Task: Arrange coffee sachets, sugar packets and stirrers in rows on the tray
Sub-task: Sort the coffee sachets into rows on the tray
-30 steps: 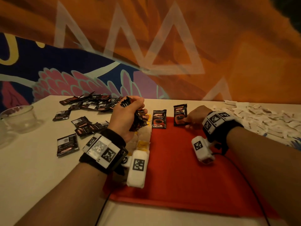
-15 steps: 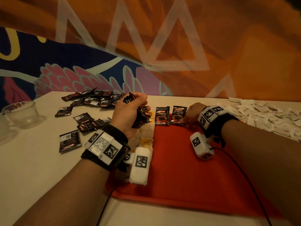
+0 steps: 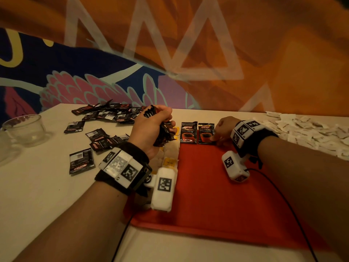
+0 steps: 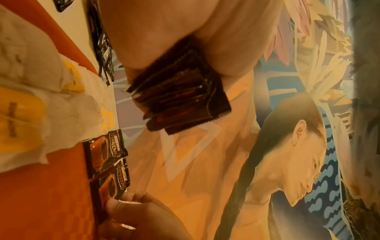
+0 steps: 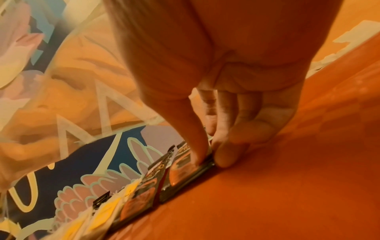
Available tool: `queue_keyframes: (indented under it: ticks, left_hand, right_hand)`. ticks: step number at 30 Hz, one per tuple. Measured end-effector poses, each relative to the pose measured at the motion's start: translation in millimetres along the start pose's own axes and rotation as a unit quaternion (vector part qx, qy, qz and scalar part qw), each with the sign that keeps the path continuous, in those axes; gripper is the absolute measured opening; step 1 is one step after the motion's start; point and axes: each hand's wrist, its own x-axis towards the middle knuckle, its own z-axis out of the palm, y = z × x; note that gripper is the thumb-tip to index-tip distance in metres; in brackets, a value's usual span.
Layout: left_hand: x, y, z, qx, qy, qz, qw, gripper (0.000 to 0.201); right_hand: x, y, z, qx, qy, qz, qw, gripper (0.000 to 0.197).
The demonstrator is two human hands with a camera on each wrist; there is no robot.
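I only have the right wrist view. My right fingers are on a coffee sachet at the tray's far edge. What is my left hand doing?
Observer: Your left hand grips a stack of coffee sachets, held above the tray's left edge.
Operator: Where are the spare sachets?
Observer: Loose sachets lie scattered on the table, left of the tray.
Operator: And the sugar?
Observer: A pile of white packets lies right of your right hand.
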Motion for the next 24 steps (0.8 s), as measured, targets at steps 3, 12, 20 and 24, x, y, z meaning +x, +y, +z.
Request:
queue_keyframes:
  ticks: [3, 12, 20, 24]
  left_hand:
    - [0.2, -0.1, 0.1, 0.000, 0.001, -0.004, 1.000, 0.008]
    - [3.4, -2.4, -2.6, -0.013, 0.000, -0.031, 0.999, 0.015]
    - [-1.3, -1.3, -0.1, -0.055, -0.042, -0.079, 0.994, 0.015]
    - [-7.4, -2.8, 4.7, -0.066, -0.075, -0.111, 0.989, 0.039]
  right_hand:
    - [-0.1, 0.2, 1.0, 0.008, 0.000, -0.005, 1.000, 0.038]
    - [2.6, 1.8, 1.8, 0.052, -0.012, -0.003, 0.999, 0.020]
    - [5.2, 9.5, -6.5, 0.074, -0.016, -0.004, 0.997, 0.018]
    - [-15.4, 4.8, -14.4, 0.134, 0.023, -0.068, 0.988, 0.017]
